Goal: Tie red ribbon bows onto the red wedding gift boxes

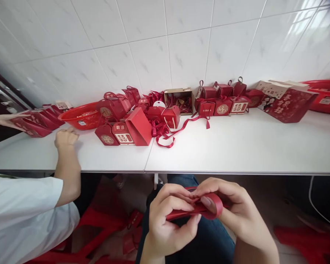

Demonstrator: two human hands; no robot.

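Observation:
Both my hands are low over my lap, below the front edge of the white table (236, 146). My left hand (167, 223) is closed round a red ribbon (206, 209), thumb and fingers pinching it. My right hand (236, 209) is closed on the same ribbon, which loops round its thumb. Several small red gift boxes (222, 106) and loose red ribbons (165, 134) lie on the table, far beyond my hands.
A person in a white sleeve (22, 216) sits at my left, one fist (66, 137) on the table, the other hand (5, 121) at flat red boxes. A red basin (81, 117), a large red bag (287, 101) and an open brown carton (178, 99) stand by the tiled wall. Red stools (99, 227) are below.

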